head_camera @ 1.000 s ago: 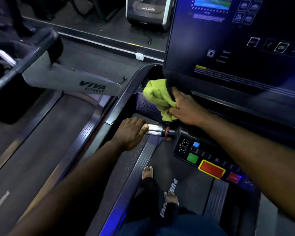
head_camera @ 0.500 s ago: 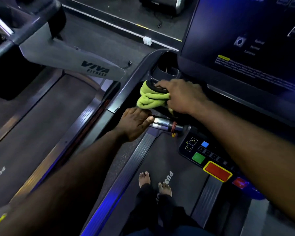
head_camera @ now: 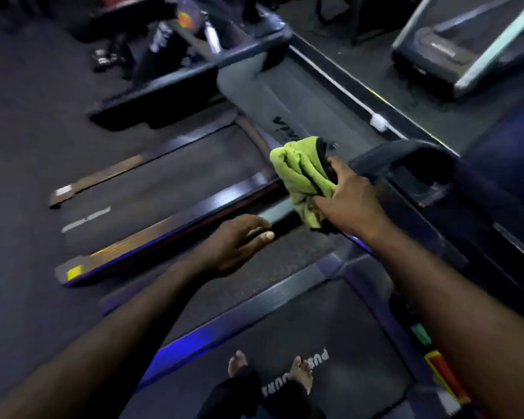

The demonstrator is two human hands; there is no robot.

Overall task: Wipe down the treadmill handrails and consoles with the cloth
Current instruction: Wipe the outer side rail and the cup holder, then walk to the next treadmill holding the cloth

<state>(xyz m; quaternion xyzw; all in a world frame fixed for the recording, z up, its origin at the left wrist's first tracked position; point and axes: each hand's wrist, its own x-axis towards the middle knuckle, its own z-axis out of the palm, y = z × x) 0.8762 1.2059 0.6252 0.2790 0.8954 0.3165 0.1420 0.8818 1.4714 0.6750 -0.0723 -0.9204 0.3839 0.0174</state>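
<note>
Nearest, your bare feet (head_camera: 302,373) stood on the dark treadmill belt (head_camera: 345,322) with white lettering. Your left hand (head_camera: 233,246) hung by the grey side handrail (head_camera: 274,213), its grip slack, fingers spread, holding nothing. Your right hand (head_camera: 351,201) held the bunched lime-green cloth (head_camera: 303,176) in a tight grip against the dark curved console corner (head_camera: 406,152). A grey neighbouring treadmill (head_camera: 300,110) crowded the far side.

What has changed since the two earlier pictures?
The right hand carried the green cloth from below the screen leftwards onto the left handrail. The left hand left the silver grip and now reaches, fingers straight, toward the same rail. Unchanged: the right hand still grips the cloth, and the bare feet stand on the belt.
</note>
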